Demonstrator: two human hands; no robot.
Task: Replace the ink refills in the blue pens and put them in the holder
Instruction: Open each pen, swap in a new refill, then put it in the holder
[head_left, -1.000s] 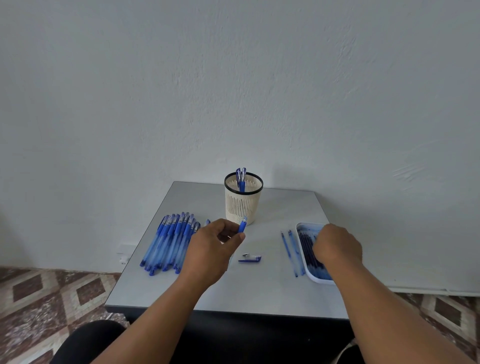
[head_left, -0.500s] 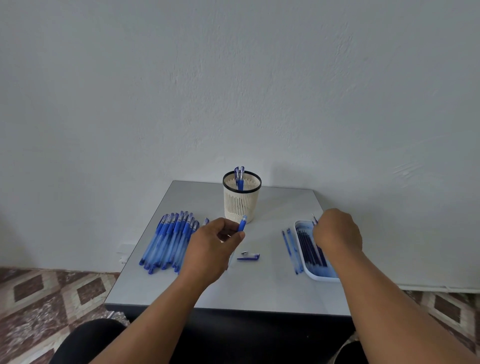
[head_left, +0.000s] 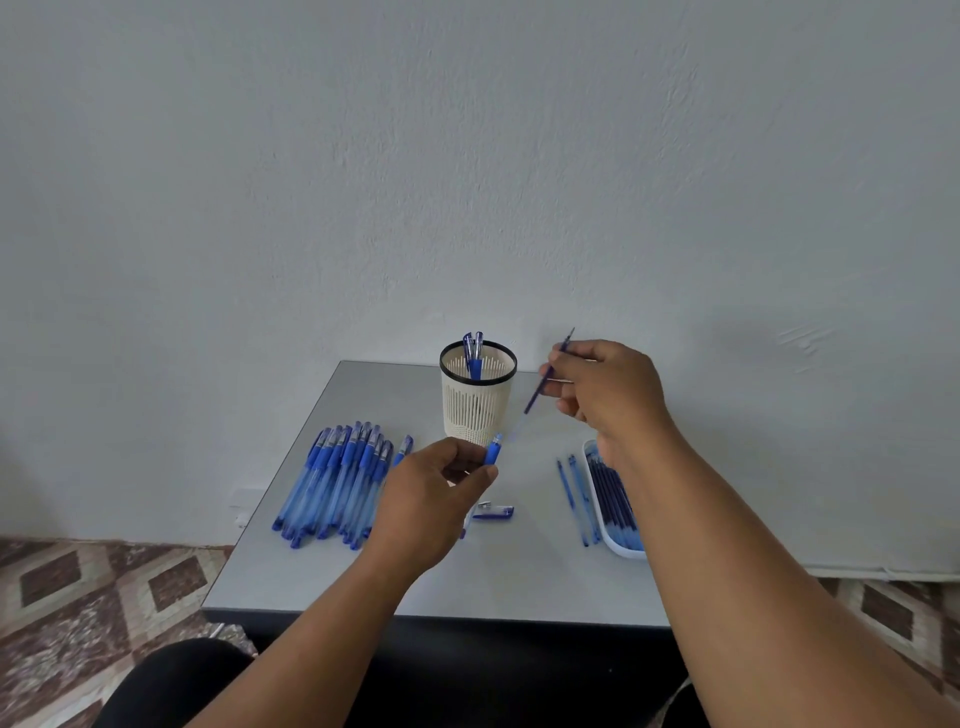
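At rear centre of grey surface (head_left: 519, 582): cream slotted holder (head_left: 477, 400) with black rim, upright, containing two blue pens (head_left: 474, 353), clip ends up. All positions below given relative to holder.

Left of and nearer than holder: row of blue pens (head_left: 337, 478), laid side by side, touching, blue grip ends toward the wall.

Right of and nearer than holder, at surface edge: white tray (head_left: 621, 545) holding dark blue refills (head_left: 610, 486), partly hidden by right forearm. Just left of tray, on surface: two loose refills (head_left: 574, 493), roughly parallel.

Right of holder, raised above surface at rim height: right hand (head_left: 608, 389), fingers pinched on single ink refill (head_left: 545, 382), tilted, tip up and away, lower end slanting down toward pen barrel.

Directly in front of holder, above surface: left hand (head_left: 431, 499), thumb and fingers curled round pen barrel (head_left: 492, 451), open end up and toward refill. Contact between refill's lower end and barrel mouth not discernible.

In front of holder, just beyond left hand, on surface: small blue pen cap (head_left: 496, 512), lying flat.
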